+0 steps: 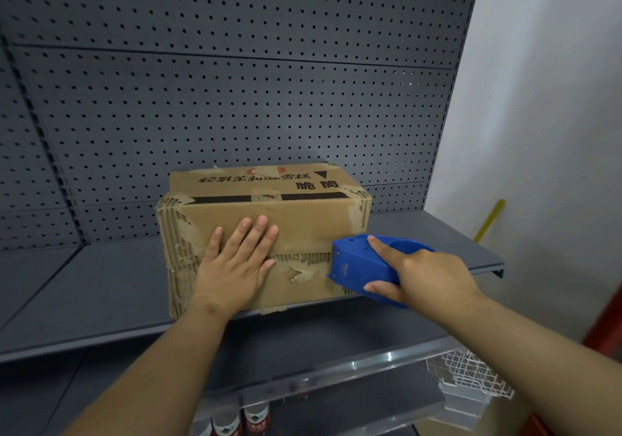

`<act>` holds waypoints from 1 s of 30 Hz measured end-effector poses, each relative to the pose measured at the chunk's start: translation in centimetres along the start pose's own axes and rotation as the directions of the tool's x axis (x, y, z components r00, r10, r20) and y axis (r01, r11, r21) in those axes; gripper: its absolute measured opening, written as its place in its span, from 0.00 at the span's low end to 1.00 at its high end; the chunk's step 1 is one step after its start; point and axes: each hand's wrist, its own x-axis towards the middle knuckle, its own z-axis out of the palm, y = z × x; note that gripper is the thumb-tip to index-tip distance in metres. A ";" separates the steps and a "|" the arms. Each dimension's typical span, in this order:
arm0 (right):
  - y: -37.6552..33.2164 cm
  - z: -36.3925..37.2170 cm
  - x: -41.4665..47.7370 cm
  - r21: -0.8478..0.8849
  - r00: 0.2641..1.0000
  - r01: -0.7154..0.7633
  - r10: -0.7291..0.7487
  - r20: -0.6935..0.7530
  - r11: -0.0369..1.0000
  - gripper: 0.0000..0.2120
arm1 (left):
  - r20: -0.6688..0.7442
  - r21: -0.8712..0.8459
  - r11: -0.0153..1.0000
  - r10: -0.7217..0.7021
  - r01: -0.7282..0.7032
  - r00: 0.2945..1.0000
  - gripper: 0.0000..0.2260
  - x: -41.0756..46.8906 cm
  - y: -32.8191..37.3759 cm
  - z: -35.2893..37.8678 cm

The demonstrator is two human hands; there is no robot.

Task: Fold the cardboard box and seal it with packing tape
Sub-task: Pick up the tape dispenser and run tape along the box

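Head view: the cardboard box [303, 223] is sitting closed on the grey shelf [84, 284], close to the front edge, with its torn, tape-scarred face turned toward me. My left hand [235, 260] is pressing flat on that face, toward eight o'clock from its middle — fingers straight and slightly apart. My right hand [427, 277], at four o'clock from the box, is gripping the blue tape dispenser [356, 264], fingers curled round its body and index finger lying along the top. The dispenser's nose is touching the face's seam at the three o'clock end. A pegboard [235, 99] is standing behind the box — at twelve o'clock.
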 end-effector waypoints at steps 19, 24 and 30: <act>6.2 1.3 -1.3 -0.022 0.992 -0.119 0.118 -0.044 0.993 0.36 | 0.038 0.035 0.999 -0.014 0.013 0.999 0.25 -0.7 -0.4 0.0; 5.7 1.8 -0.5 -0.039 0.988 -0.148 0.146 -0.046 0.988 0.36 | 0.037 0.042 0.999 -0.027 0.025 0.999 0.26 -0.8 0.1 -0.7; 5.2 2.3 0.6 -0.042 0.991 -0.133 0.131 -0.036 0.990 0.36 | -0.005 -0.039 0.995 0.091 -0.091 0.996 0.33 0.8 4.2 -2.6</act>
